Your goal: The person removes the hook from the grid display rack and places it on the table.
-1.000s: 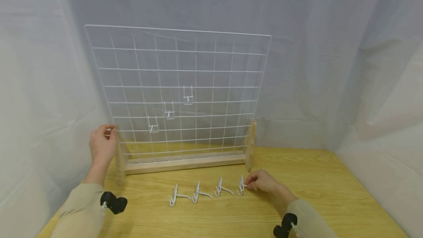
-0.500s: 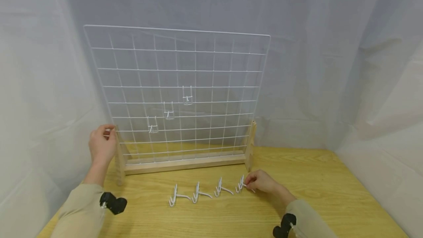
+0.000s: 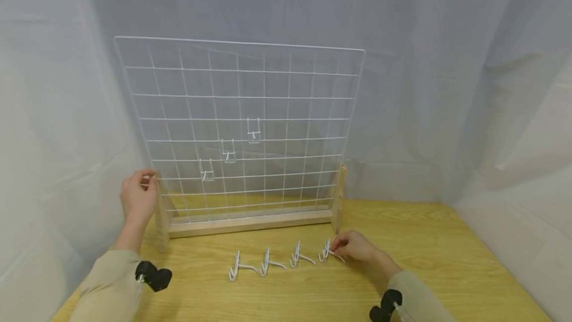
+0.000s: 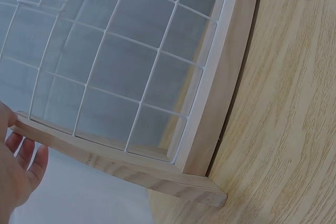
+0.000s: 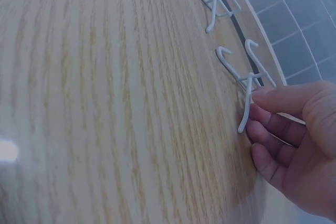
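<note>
The right hand [image 3: 355,246] pinches the rightmost white wire double hook [image 5: 246,109] at the root of its peg, thumb and finger almost together, on the table just in front of a wire grid panel [image 3: 241,42]; a light pinch there, with both bent prongs kept free, should handle it best. The left hand [image 3: 139,195] curls round the top of the wooden stand's left upright [image 3: 163,212], a grip that likely steadies the grid. Beneath is a yellowish wood-grain table [image 3: 469,262], with pale sheeting [image 3: 402,113] behind and at both sides.
</note>
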Motion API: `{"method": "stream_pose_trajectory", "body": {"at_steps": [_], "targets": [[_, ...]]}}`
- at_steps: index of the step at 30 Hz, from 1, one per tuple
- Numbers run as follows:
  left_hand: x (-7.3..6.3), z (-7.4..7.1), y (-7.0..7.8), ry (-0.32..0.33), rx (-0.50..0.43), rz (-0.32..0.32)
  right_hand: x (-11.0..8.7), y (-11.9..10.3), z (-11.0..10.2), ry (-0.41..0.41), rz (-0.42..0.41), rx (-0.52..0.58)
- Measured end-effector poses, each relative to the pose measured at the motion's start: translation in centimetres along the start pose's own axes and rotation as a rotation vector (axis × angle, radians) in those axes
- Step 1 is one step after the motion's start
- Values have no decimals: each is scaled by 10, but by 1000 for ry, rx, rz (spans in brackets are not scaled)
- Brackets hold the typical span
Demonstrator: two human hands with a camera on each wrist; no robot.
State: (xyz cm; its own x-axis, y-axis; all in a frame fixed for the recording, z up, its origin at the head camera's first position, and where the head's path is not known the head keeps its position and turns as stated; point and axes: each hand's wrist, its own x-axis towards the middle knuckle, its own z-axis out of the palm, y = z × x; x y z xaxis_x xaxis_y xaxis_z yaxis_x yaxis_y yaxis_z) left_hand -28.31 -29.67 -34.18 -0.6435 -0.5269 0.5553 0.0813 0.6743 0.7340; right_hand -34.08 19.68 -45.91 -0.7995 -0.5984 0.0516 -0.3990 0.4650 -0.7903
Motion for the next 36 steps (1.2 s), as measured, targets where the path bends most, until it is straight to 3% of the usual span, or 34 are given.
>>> {"method": "stream_pose_trajectory", "body": {"at_steps": [13, 21, 28, 36], "targets": [[0, -3, -1, 0, 3, -9, -3, -14, -7, -29, 30, 79], [0, -2, 0, 18, -15, 13, 1, -19, -15, -5, -20, -31], [-1, 0, 1, 0, -20, 7, 3, -26, -27, -6, 22, 36], [1, 0, 1, 0, -14, -2, 10, -46, -41, 2, 36, -3]]}}
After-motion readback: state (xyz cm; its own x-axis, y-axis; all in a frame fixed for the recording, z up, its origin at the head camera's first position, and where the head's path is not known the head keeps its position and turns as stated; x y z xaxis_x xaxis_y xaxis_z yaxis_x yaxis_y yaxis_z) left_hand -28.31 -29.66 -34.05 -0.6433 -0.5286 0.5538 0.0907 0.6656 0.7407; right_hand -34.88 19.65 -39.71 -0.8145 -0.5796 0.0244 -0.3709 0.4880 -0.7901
